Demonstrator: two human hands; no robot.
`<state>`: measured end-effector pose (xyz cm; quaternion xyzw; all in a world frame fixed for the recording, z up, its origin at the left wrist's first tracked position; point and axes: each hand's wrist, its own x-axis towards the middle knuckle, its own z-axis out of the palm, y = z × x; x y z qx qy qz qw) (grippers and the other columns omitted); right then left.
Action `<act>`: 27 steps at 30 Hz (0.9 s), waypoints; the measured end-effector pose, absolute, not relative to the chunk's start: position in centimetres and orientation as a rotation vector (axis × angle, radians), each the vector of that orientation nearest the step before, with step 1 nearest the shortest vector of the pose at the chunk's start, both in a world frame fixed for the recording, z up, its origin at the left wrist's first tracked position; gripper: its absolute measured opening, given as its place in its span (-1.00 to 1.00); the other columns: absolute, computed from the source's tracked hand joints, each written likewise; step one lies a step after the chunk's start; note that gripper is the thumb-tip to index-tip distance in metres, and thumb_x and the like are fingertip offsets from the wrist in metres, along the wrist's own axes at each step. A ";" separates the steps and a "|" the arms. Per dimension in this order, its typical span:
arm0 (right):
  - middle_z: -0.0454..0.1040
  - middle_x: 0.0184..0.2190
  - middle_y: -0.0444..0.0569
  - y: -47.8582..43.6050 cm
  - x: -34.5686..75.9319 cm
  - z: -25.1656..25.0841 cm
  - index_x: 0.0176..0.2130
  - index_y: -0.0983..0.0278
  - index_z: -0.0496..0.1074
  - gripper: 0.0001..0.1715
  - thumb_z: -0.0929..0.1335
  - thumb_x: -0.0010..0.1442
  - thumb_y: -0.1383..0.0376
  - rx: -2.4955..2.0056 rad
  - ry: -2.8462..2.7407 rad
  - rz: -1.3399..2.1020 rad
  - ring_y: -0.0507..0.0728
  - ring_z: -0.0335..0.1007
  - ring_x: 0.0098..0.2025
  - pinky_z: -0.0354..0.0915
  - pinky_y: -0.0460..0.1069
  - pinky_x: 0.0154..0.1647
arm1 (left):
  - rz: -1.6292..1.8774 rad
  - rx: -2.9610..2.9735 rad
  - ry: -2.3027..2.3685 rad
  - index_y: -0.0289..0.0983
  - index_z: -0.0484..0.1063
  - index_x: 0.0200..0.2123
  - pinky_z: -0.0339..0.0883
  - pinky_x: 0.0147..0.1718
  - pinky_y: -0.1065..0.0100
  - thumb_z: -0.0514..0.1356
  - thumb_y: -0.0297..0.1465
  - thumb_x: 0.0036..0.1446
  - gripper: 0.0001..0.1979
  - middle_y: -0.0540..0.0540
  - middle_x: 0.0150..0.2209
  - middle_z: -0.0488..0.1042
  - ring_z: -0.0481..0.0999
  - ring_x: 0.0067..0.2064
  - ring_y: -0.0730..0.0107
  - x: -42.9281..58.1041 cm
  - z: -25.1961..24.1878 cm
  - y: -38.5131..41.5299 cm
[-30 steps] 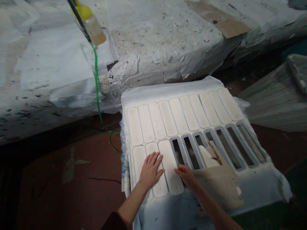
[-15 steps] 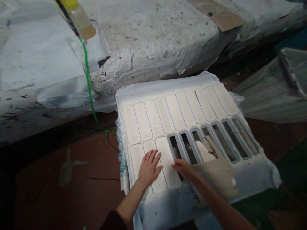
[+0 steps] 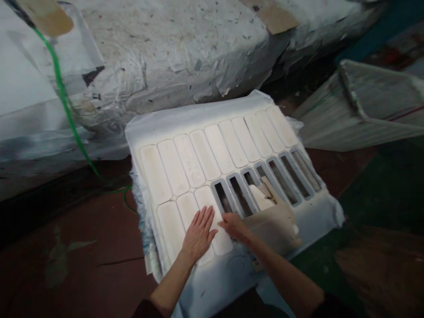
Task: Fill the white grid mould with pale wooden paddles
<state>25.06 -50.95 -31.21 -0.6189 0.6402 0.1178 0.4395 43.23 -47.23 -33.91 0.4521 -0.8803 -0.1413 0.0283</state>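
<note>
My left hand [image 3: 198,235] lies flat, fingers extended, on a white rounded strip [image 3: 222,244] in the front row of a cloth-covered board [image 3: 212,287]. At that strip's right edge, my right hand [image 3: 232,225] is closed, its fingertips curled together; whether they pinch anything is hidden. More white strips [image 3: 165,165] fill the back row, and others lie to the left in the front row. To the right are several grey-rimmed slots [image 3: 241,196] with dark openings. A beige, translucent piece or bag [image 3: 274,225] rests over some slots, with a small brass-coloured tool [image 3: 270,198] by it.
Behind the board runs a white-covered bench [image 3: 185,57] spotted with dark flecks. A green cord [image 3: 62,92] hangs at the left below a bottle [image 3: 54,20] of yellowish liquid. At the right stands a large woven sack [image 3: 324,110]. The floor [image 3: 99,238] is reddish.
The view has shifted, so the board sits further left and more of the sack shows. Both hands stay at the same strip, the left reaching slightly further right across it.
</note>
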 end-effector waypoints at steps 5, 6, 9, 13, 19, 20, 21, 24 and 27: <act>0.63 -0.27 0.15 -50.9 25.6 -30.6 -0.24 0.36 0.57 -0.67 0.38 0.18 0.14 -1.594 1.698 0.436 0.20 0.57 -0.21 0.39 0.04 -0.22 | -0.371 1.338 -2.687 -0.42 -0.05 0.35 -0.07 0.31 0.02 0.00 -0.14 0.33 -0.32 -0.24 0.39 -0.15 -0.18 0.40 0.03 42.6 -35.4 -46.9; 0.63 -0.26 0.18 -50.9 25.6 -30.5 -0.23 0.36 0.58 -0.65 0.38 0.17 0.12 -1.604 1.720 0.452 0.23 0.58 -0.21 0.39 0.04 -0.25 | -0.372 1.334 -2.683 -0.42 -0.05 0.35 -0.08 0.31 0.01 -0.01 -0.14 0.33 -0.32 -0.25 0.39 -0.15 -0.18 0.40 0.03 42.6 -35.6 -46.8; 0.63 -0.29 0.17 -50.9 25.4 -29.6 -0.26 0.32 0.59 -0.62 0.39 0.16 0.05 -1.668 1.755 0.471 0.28 0.58 -0.23 0.39 0.04 -0.30 | -0.371 1.324 -2.689 -0.43 -0.04 0.35 -0.11 0.31 -0.01 -0.02 -0.10 0.33 -0.31 -0.28 0.39 -0.14 -0.18 0.40 0.00 42.4 -35.7 -46.7; 0.62 -0.31 0.08 -50.6 22.5 -27.6 -0.26 0.27 0.56 -0.67 0.36 0.21 0.07 -1.814 1.770 0.443 0.25 0.56 -0.24 0.39 0.06 -0.26 | -0.347 1.324 -2.714 -0.43 -0.06 0.35 -0.12 0.31 -0.03 -0.04 -0.08 0.33 -0.29 -0.28 0.39 -0.15 -0.18 0.39 0.00 42.0 -35.7 -46.6; 0.26 0.28 0.09 -49.2 12.2 -25.3 0.19 0.25 0.31 -0.48 0.26 0.26 0.41 -2.043 1.848 0.368 0.34 -0.02 0.36 -0.08 0.26 0.32 | -0.293 1.313 -2.714 -0.43 -0.07 0.36 -0.08 0.30 -0.02 -0.04 -0.09 0.33 -0.29 -0.28 0.39 -0.12 -0.15 0.39 0.00 41.8 -35.6 -46.8; 0.20 0.32 0.07 -49.0 10.7 -25.3 0.23 0.24 0.27 -0.42 0.30 0.23 0.39 -2.044 1.877 0.364 0.34 -0.09 0.38 -0.14 0.25 0.34 | -0.291 1.315 -2.713 -0.43 -0.08 0.36 -0.08 0.30 -0.02 -0.03 -0.09 0.33 -0.29 -0.28 0.39 -0.12 -0.14 0.39 0.00 41.7 -35.6 -46.8; 0.16 0.34 0.06 -48.9 9.3 -25.3 0.25 0.24 0.24 -0.37 0.33 0.21 0.35 -2.033 1.922 0.358 0.34 -0.12 0.39 -0.16 0.24 0.35 | -0.291 1.319 -2.713 -0.42 -0.08 0.36 -0.08 0.30 -0.02 -0.02 -0.10 0.32 -0.29 -0.27 0.39 -0.11 -0.14 0.39 0.00 41.6 -35.5 -46.7; 0.17 0.32 0.14 -49.3 6.5 -25.7 0.31 0.35 0.12 -0.26 0.34 0.23 0.23 -1.940 2.138 0.322 0.35 -0.03 0.35 -0.06 0.22 0.31 | -0.282 1.358 -2.689 -0.40 -0.09 0.36 -0.09 0.30 -0.01 -0.01 -0.12 0.32 -0.30 -0.24 0.39 -0.10 -0.13 0.39 0.03 41.3 -35.3 -46.6; 0.41 0.09 0.21 -50.1 5.3 -26.5 0.24 0.42 0.19 -0.28 0.35 0.22 0.13 -1.802 2.311 0.306 0.37 0.30 0.11 0.18 0.20 0.11 | -0.259 1.401 -2.664 -0.39 -0.08 0.36 -0.08 0.30 -0.01 -0.01 -0.13 0.32 -0.31 -0.23 0.38 -0.08 -0.11 0.39 0.04 40.8 -35.3 -46.5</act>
